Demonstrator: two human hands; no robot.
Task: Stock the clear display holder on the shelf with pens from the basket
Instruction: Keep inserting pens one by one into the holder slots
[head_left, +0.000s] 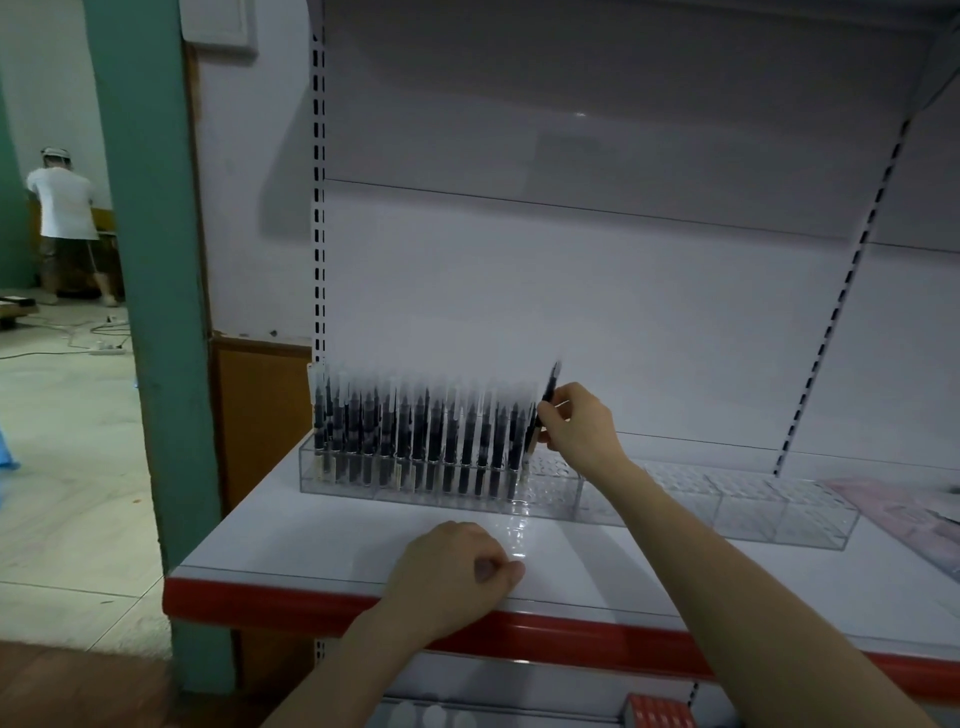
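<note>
clear plastic holder (550, 491) sits on the white shelf (311, 540), its left part packed with upright black pens (415, 441). right hand (576, 423) pinches one black pen (545, 402), tilted, just right of the row. left hand (452, 577) rests clenched near the shelf's red front edge.

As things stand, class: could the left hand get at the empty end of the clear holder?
Probably not easily. The left hand rests closed on the shelf edge, and the right hand, holding a pen, has its forearm crossing the way to the clear holder's empty end.
</note>
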